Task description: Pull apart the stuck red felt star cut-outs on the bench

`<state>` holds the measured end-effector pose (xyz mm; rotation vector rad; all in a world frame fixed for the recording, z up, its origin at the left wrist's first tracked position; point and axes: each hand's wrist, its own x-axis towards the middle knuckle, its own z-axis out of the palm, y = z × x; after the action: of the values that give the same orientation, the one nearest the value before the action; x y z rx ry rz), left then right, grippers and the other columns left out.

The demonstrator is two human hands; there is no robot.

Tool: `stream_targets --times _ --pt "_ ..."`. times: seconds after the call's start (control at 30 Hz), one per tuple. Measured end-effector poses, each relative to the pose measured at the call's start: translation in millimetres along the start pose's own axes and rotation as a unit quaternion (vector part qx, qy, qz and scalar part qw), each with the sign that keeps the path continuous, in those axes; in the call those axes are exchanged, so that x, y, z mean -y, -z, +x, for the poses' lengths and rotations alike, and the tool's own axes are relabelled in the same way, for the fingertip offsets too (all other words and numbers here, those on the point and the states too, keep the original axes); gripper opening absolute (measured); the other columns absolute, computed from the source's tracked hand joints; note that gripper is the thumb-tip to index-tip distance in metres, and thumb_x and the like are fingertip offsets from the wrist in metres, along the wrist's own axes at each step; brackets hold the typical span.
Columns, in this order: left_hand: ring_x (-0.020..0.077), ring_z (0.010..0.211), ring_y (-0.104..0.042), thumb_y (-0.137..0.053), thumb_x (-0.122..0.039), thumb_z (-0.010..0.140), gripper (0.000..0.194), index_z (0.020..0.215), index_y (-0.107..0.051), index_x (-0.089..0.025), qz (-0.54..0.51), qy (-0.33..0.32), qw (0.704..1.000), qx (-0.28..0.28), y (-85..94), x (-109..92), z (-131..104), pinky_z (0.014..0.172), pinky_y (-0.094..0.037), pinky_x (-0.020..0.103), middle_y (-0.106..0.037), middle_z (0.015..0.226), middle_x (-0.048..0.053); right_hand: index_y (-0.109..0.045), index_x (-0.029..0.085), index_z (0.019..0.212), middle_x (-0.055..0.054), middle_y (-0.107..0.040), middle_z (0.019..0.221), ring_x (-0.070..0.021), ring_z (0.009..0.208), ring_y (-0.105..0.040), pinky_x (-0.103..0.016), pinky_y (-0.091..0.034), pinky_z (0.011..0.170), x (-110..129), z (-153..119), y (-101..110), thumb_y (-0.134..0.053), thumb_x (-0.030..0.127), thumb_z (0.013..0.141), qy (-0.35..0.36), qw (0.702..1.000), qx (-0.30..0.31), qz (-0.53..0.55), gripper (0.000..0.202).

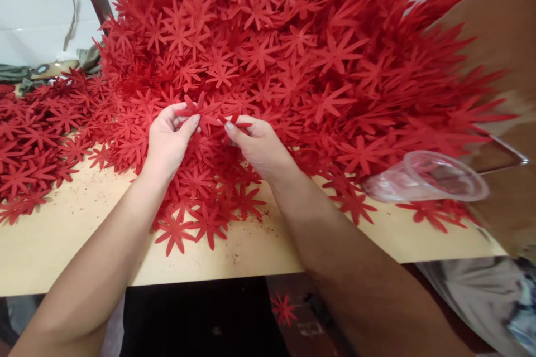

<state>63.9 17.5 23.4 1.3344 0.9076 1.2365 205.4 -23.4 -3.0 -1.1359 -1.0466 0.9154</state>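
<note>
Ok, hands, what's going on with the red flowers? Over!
Left hand pinching red flower cutout. Right hand pinching red petals alongside. Flower pile behind both. Clear plastic cup tipped over, farther right, blocking neither.

The top edge cuts off the red pile [259, 56], the right edge cuts the brown board [498, 67], and crumbs [235, 260] on the table [50, 251] are too tiny to tell

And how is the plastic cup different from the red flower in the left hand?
The plastic cup is clear and see-through, while the red flower is a solid red. The cup is hollow with a round rim; the flower has long, thin petals. The flower is pinched in the fingers of the left hand, but no hand is touching the cup. Both have lots more red flowers around them.
</note>
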Motion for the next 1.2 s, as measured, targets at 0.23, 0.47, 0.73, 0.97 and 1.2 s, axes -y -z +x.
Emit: stream_targets --times 0.23,0.47,0.73,0.97,1.2 --pt "0.0074 0.061 -0.055 -0.069 -0.022 0.073 0.014 0.068 -0.057 -0.016 0.033 -0.01 0.999 0.027 -5.5 -2 -8 0.065 -0.044 0.02 -0.06 0.064 -0.003 -0.056 0.019 0.061 0.004 -0.051 0.054 -0.007 0.05 -0.045 -0.023 -0.038 0.048 8 1 2 -0.075 0.047 0.062 0.026 0.998 -0.055 -0.011 0.033" --pt "0.0048 0.044 -0.034 -0.059 -0.031 0.083 0.037 0.053 -0.042 -0.017 0.058 0.021 0.998 0.032 -7.8 -6 -10 0.048 -0.033 0.019 -0.04 0.046 -0.006 -0.043 0.02 0.05 0.006 -0.035 0.039 -0.0037 0.034 -0.026 -0.021 -0.019 0.035 10 2 0 -0.061 0.065 0.07 -0.03 0.996 -0.083 0.0 0.051" --pt "0.0079 0.067 -0.057 -0.07 -0.024 0.071 0.018 0.061 -0.058 -0.015 0.009 -0.02 0.992 0.126 -10.4 -5 -17 0.068 -0.046 0.02 -0.06 0.066 -0.003 -0.05 0.018 0.052 0.006 -0.043 0.044 -0.0036 0.04 -0.031 -0.02 -0.025 0.039 11 -7 -13 -0.071 0.05 0.066 -0.083 0.996 -0.002 0.021 0.041" --pt "0.0066 0.057 -0.057 -0.071 -0.023 0.069 0.014 0.062 -0.063 -0.015 -0.084 0.037 0.995 0.049 -14.0 -7 -16 0.062 -0.049 0.018 -0.062 0.057 -0.005 -0.04 0.019 0.053 0.008 -0.034 0.044 -0.0028 0.04 -0.029 -0.019 -0.025 0.039 10 -10 -14 -0.064 0.063 0.068 -0.067 0.987 0.097 0.105 0.053" --pt "0.0066 0.053 -0.055 -0.073 -0.026 0.067 0.018 0.061 -0.06 -0.016 -0.092 0.035 0.995 -0.014 10.5 -5 4 0.063 -0.049 0.02 -0.06 0.056 -0.005 -0.051 0.019 0.066 0.005 -0.047 0.059 -0.0055 0.051 -0.043 -0.02 -0.039 0.047 1 3 3 -0.07 0.06 0.063 0.012 1.0 0.01 0.025 0.045"
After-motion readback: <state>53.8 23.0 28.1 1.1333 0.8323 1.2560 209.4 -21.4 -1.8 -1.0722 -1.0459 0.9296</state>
